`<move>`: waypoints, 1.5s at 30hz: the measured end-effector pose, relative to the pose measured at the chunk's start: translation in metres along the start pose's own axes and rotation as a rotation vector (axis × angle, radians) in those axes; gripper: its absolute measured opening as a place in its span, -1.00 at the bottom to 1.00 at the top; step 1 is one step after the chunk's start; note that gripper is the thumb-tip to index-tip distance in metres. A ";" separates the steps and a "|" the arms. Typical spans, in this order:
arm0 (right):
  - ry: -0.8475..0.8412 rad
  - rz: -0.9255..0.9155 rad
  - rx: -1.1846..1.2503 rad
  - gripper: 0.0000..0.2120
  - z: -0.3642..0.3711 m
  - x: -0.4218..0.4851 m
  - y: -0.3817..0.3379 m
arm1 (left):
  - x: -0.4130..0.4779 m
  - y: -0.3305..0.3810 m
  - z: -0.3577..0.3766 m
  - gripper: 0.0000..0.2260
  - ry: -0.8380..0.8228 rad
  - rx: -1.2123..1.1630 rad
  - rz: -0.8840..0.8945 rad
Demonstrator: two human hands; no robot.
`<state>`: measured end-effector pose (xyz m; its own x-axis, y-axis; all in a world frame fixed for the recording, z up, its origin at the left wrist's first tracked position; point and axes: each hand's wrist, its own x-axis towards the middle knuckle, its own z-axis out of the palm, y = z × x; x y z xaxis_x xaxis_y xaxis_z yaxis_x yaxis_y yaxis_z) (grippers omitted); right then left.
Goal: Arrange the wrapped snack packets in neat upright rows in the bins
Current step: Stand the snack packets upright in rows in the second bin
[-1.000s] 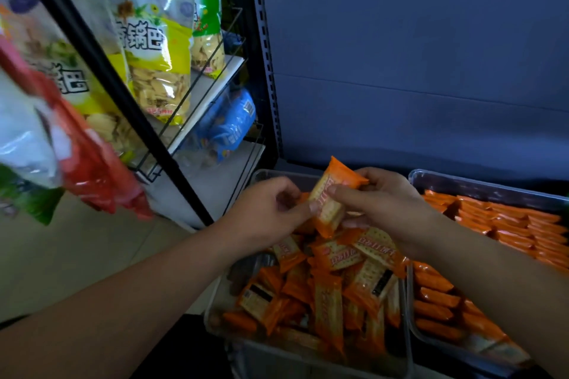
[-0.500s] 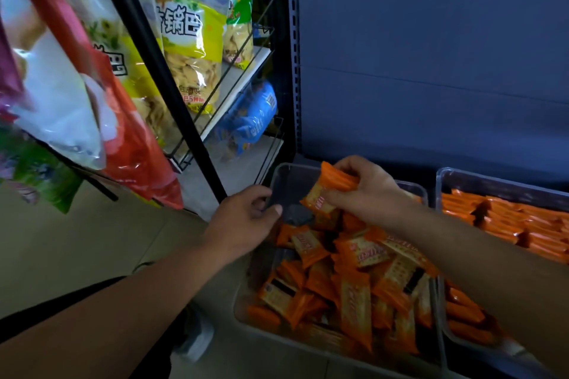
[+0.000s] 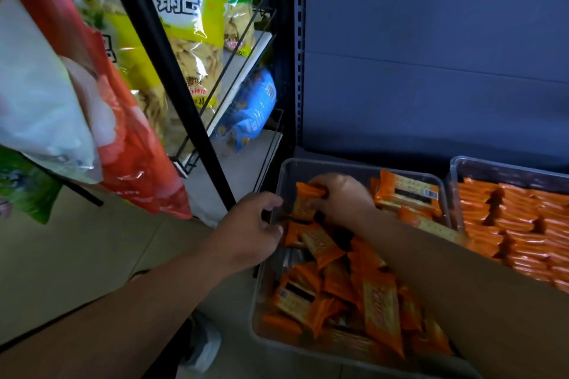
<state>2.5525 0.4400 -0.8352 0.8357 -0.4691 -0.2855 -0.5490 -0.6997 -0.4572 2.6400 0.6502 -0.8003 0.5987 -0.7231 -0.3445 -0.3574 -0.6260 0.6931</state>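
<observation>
The right hand [image 3: 340, 198] pinches one orange snack packet [image 3: 306, 201] upright in the far left corner of the clear bin [image 3: 284, 175]. The left hand [image 3: 249, 232] rests at the bin's left edge, fingers loosely curled and holding nothing. Loose packets [image 3: 354, 295] lie jumbled across the rest of this bin. In the neighbouring bin [image 3: 454, 169] just to the right, orange packets [image 3: 517, 218] stand in tidy rows. Large snack bags [image 3: 187, 28] hang on the wire rack [image 3: 261, 18] to the left
</observation>
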 end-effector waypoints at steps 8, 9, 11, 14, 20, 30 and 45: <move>0.128 -0.170 -0.241 -0.57 0.000 -0.010 -0.007 | 0.002 0.007 0.004 -0.70 0.080 0.176 0.083; 0.148 -0.170 -0.275 -0.63 -0.004 -0.010 -0.007 | 0.000 0.008 0.004 -0.71 0.095 0.250 0.130; 0.182 -0.159 -0.322 -0.73 -0.014 -0.008 -0.007 | -0.001 0.013 0.006 -0.76 0.141 0.410 0.266; 0.224 -0.165 -0.190 -0.85 -0.040 -0.014 -0.017 | 0.005 0.026 0.013 -0.86 0.099 0.527 0.384; 0.123 -0.137 -0.090 -0.85 -0.101 -0.088 0.006 | 0.050 0.042 0.047 -0.92 -0.180 0.764 0.375; 0.009 0.025 0.241 -0.92 -0.124 -0.143 0.074 | 0.092 0.023 0.079 -0.53 -0.394 0.638 0.062; 0.052 -0.011 0.350 -0.90 -0.124 -0.136 0.094 | 0.083 0.044 0.074 -0.13 -0.660 0.505 -0.154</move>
<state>2.3858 0.3713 -0.7350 0.8350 -0.4954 -0.2397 -0.4937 -0.4820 -0.7238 2.6205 0.5409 -0.8451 0.1818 -0.5429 -0.8199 -0.6772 -0.6736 0.2959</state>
